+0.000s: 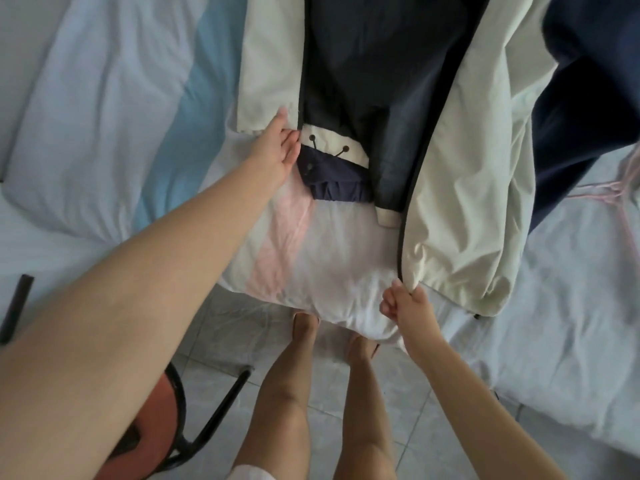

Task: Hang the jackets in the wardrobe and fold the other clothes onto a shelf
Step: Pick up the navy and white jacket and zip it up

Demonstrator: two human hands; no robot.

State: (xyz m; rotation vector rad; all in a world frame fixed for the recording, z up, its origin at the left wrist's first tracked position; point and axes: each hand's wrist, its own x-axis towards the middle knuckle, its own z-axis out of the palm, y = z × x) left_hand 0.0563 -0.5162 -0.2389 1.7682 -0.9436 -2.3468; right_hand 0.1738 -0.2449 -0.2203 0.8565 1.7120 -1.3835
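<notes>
On the bed (86, 116), smooth the cream-and-navy jacket (467, 168) flat, with the right hand (405, 306) clenched on its near hem corner and the left hand (277, 147) apparently pinching the other; pull evenly, align zipper edges.

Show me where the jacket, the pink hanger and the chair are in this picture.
jacket (467, 174): head view, on its wide cream front panel.
pink hanger (615, 186): head view, where its thin arms meet, far right.
chair (152, 424): head view, on its reddish seat, lower left.
</notes>
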